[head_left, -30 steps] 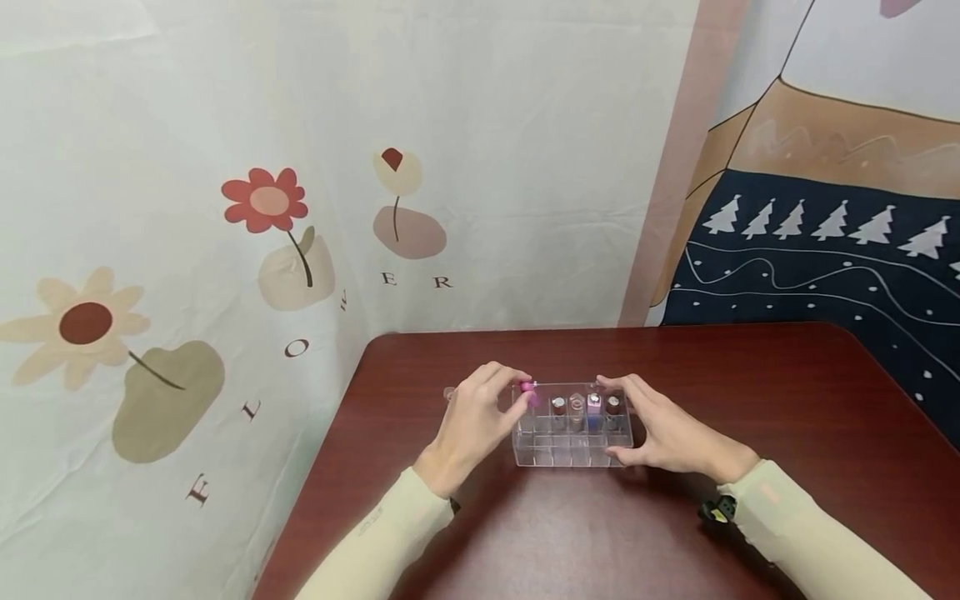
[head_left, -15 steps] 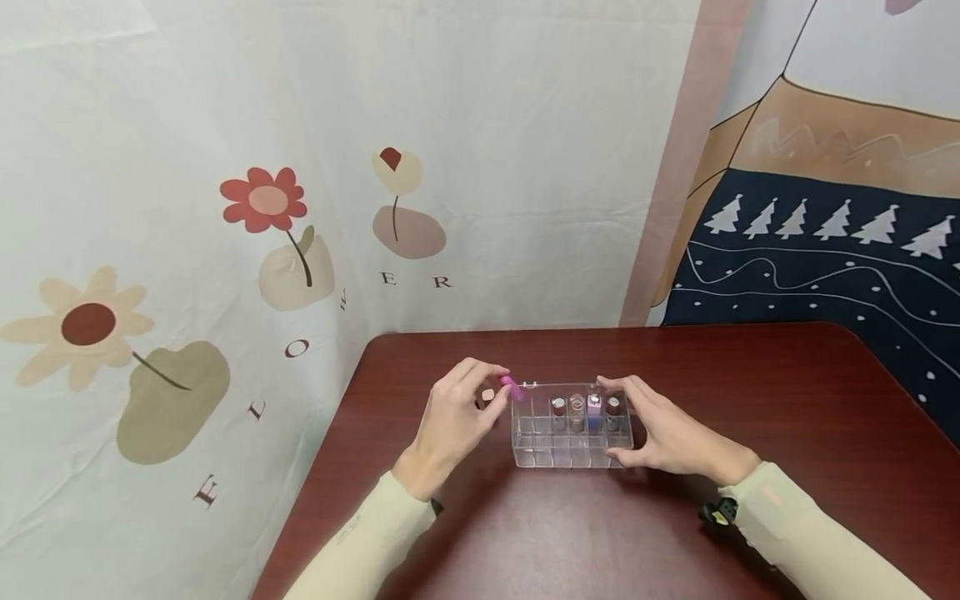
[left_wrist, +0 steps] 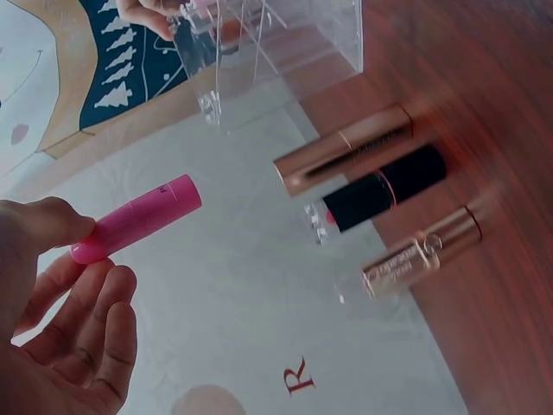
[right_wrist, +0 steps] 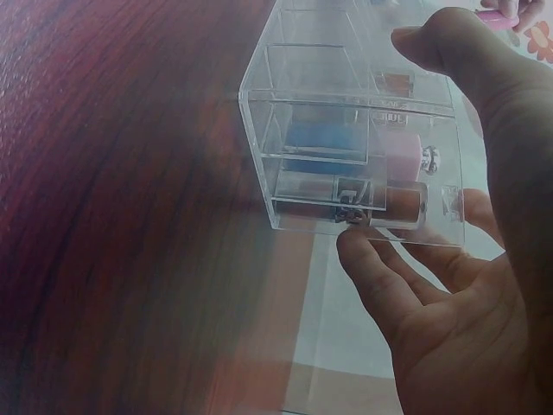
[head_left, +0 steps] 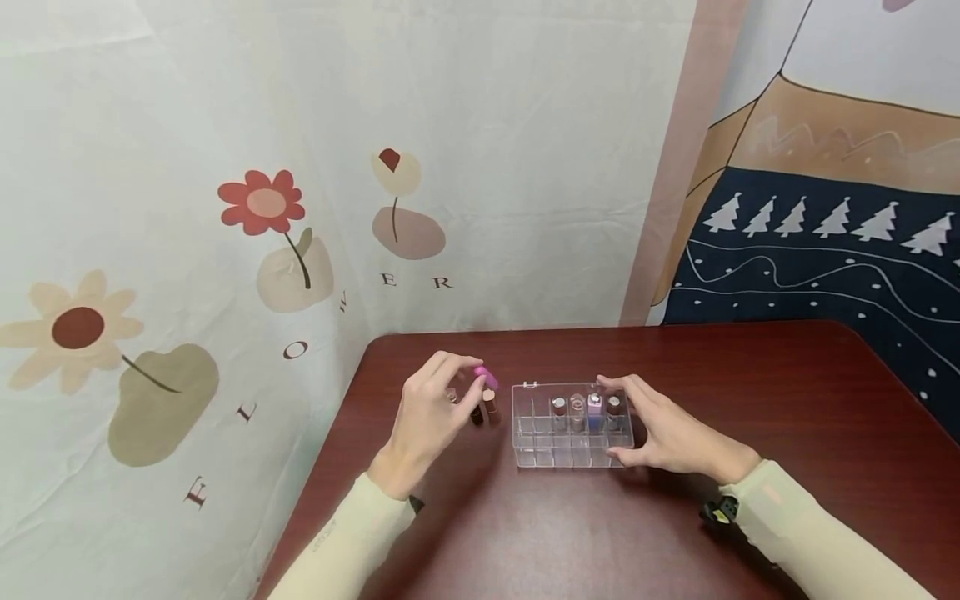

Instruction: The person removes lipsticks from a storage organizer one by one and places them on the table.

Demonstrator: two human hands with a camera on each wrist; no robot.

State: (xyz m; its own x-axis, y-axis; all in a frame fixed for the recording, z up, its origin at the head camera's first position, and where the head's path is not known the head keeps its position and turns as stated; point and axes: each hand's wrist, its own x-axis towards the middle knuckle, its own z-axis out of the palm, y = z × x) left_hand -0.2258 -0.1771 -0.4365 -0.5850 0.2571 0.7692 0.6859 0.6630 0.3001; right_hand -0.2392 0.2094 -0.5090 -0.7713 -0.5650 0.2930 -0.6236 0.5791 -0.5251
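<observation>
My left hand pinches the end of a pink lipstick tube between thumb and fingers, left of a clear acrylic lipstick organizer. Below the tube stand a rose-gold lipstick, a black lipstick and a gold one, partly behind the left hand in the head view. My right hand grips the organizer's right end, thumb at the near side and fingers at the far side. Several lip tubes, among them a pink-and-blue one, stand in its back row on the right; the two leftmost back slots hold none.
The dark red wooden table carries everything. A pale cloth with flower prints hangs behind and to the left. A dark cloth with white trees hangs at the right.
My left hand has moved left with the pink lipstick tube, from over the organizer's back left corner to above the standing lipsticks. The right hand and organizer stay in place.
</observation>
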